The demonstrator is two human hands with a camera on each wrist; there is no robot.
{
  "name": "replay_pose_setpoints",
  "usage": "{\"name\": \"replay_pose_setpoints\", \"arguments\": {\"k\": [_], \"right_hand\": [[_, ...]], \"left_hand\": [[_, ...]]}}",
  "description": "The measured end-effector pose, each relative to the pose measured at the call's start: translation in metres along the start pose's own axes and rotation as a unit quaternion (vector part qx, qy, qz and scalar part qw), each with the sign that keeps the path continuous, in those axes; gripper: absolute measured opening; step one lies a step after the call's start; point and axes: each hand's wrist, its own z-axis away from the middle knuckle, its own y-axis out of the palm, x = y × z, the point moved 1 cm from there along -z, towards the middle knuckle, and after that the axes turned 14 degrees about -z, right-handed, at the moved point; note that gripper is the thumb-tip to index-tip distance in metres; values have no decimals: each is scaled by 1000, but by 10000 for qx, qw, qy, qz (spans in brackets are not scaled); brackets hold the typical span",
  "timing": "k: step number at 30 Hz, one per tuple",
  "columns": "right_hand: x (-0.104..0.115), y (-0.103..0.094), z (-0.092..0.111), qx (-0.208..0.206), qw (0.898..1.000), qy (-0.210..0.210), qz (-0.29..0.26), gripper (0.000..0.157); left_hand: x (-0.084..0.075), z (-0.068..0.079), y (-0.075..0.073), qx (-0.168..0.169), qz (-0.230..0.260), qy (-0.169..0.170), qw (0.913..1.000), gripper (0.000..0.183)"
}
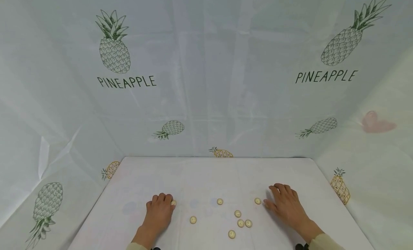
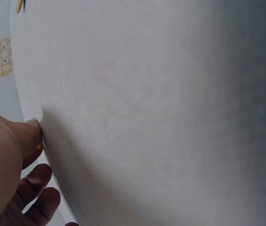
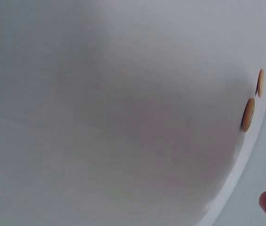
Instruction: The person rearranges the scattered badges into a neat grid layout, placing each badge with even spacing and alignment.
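Observation:
At the left of the table in the head view, my left hand pinches a small round pale-yellow disc between thumb and forefinger, low over the white surface. In the left wrist view, the left thumb and fingertips stand at the table's surface, and the disc is hidden. On the right side, my right hand is held over the table with loosely bent, spread fingers and nothing in its grasp. Just left of its fingertips lies another pale disc. Two discs show edge-on in the right wrist view, the nearer disc with a brownish rim.
Between the hands several more discs lie flat, among them a lone disc nearer the left hand and a touching pair with one disc on the right. A white table is walled by pineapple-print sheeting.

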Motion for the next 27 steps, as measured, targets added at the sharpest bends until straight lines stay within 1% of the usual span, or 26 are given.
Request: {"name": "replay_pose_setpoints", "arguments": {"k": [3, 6, 8, 12, 16, 21, 27], "right_hand": [[6, 1, -6, 115, 9999, -43, -73, 46], [12, 4, -12, 356, 9993, -23, -59, 38], [15, 7, -14, 533, 9986, -34, -8, 34], [17, 15, -16, 732, 9969, -247, 162, 31], [14, 20, -16, 711, 9959, -512, 230, 28], [14, 22, -17, 668, 9950, -711, 200, 21], [14, 18, -19, 642, 9930, -971, 192, 27]], "left_hand": [[-1, 2, -1, -49, 35, -13, 10000, 25], [-2, 4, -2, -26, 56, -15, 10000, 25], [-2, 5, -1, 9, 152, -47, 9999, 24], [-1, 6, -1, 66, 301, -98, 9995, 25], [0, 4, 1, 129, 276, -91, 9995, 26], [0, 3, 3, 124, 317, -114, 9994, 24], [0, 3, 0, 243, 459, -246, 9983, 25]]}}
